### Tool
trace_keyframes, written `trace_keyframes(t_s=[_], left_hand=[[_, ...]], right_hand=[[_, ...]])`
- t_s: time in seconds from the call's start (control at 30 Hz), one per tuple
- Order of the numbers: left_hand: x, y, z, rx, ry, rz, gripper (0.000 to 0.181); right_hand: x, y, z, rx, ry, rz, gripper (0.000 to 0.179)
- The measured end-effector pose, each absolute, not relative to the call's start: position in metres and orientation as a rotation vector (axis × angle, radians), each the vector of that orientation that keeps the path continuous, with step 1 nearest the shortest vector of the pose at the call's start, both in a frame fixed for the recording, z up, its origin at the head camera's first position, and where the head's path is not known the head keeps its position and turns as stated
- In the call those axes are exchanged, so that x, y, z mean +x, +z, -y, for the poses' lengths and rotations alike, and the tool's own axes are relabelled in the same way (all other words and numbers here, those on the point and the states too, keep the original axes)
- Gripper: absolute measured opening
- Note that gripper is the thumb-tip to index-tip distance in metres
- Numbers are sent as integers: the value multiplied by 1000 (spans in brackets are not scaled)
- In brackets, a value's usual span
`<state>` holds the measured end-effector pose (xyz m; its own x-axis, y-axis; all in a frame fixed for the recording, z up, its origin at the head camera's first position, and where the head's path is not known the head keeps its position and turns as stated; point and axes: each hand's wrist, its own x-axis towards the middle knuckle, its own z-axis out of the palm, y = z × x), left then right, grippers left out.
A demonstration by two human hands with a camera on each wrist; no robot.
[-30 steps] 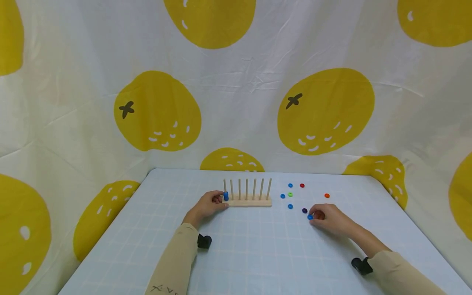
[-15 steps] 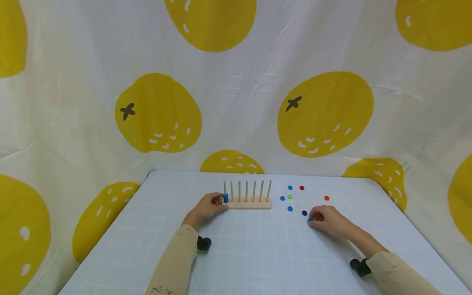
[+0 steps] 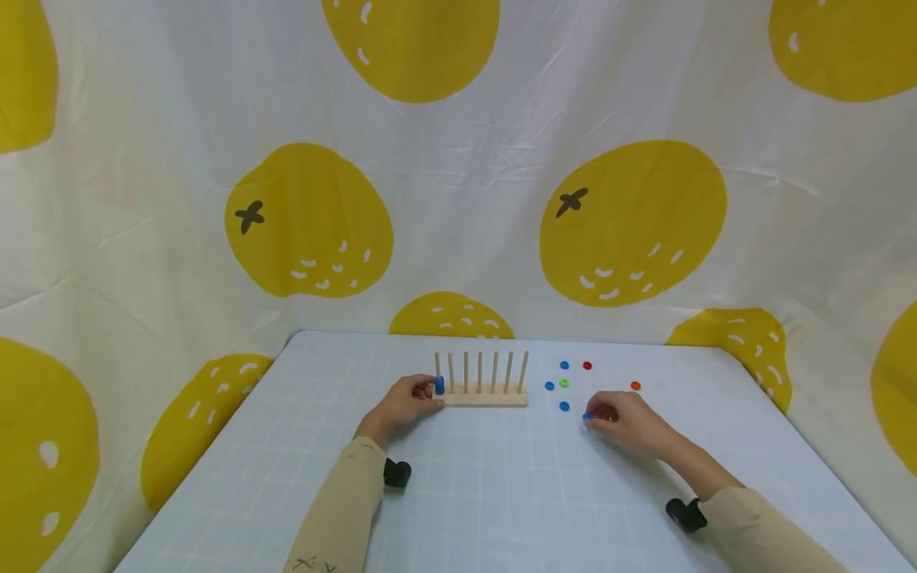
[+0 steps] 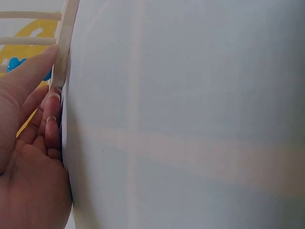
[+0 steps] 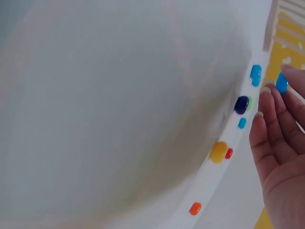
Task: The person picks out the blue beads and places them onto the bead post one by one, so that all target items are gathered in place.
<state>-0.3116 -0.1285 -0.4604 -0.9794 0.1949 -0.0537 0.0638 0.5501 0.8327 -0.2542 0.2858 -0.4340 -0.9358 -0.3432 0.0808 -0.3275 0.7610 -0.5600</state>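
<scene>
A wooden rack (image 3: 487, 400) with a row of upright pegs stands on the table, blue rings (image 3: 439, 386) stacked on its leftmost peg. My left hand (image 3: 403, 400) grips the left end of the rack's base, thumb along the front and fingers curled beside it. Between thumb and fingertips, my right hand (image 3: 630, 422) pinches a blue ring (image 5: 282, 83) just above the table. In the right wrist view, a dark purple ring (image 5: 241, 105) and a yellow ring (image 5: 219, 152) lie near that hand; the head view hides both.
Right of the rack lie loose rings: a green one (image 3: 564, 383), a red one (image 3: 587, 365), an orange one (image 3: 635, 385) and blue ones, the nearest blue ring (image 3: 564, 406) left of my right hand. A fruit-print curtain (image 3: 458, 199) hangs behind the table (image 3: 487, 493).
My right hand has moved left toward the rack with the blue ring, now covering the dark purple ring in the head view. The left hand stays at the rack's end.
</scene>
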Motion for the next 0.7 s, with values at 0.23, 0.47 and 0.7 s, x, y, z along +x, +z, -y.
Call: trace_keyframes(t_s=[0.23,0.47,0.7], left_hand=[[-312,-458,128,223,1416,-2633,49],[-314,-458,129,183,1411,-2621,50],[-313,-458,129,190,1403,-2615,51]], right_hand=[[-261,-431,-268,-648,-982,-2955,16],[-269,-426,-242,-770,-1058,-2938,13],[-275,-420,-216,-799,-1095,-2912,13]])
